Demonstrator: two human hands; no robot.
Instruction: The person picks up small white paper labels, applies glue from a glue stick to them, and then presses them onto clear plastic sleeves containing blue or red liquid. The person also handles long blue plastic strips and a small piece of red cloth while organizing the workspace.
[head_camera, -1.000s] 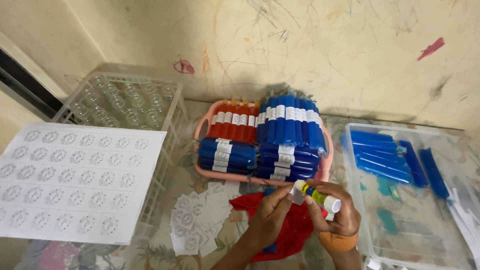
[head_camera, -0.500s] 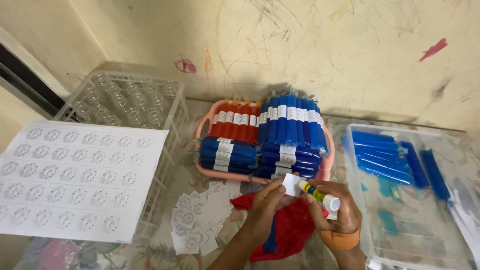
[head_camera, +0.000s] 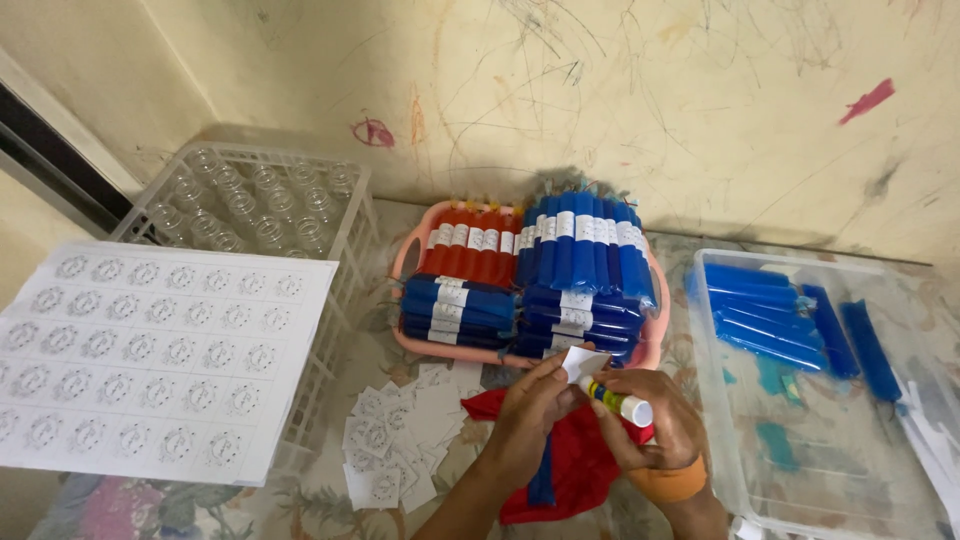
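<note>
My left hand pinches a small white paper label. A glue stick is gripped in my right hand, its tip touching the label. Under both hands lies a red cloth with a blue tube on it. Just beyond the hands stands a pink basket stacked with red and blue labelled tubes.
Cut labels lie loose left of the cloth. A printed label sheet rests on a white crate of glass bottles. At the right a clear plastic bin holds several unlabelled blue tubes. A scribbled wall stands behind.
The label has been lifted a little and the glue stick tip now sits against it. The hands stay in the same spot above the red cloth.
</note>
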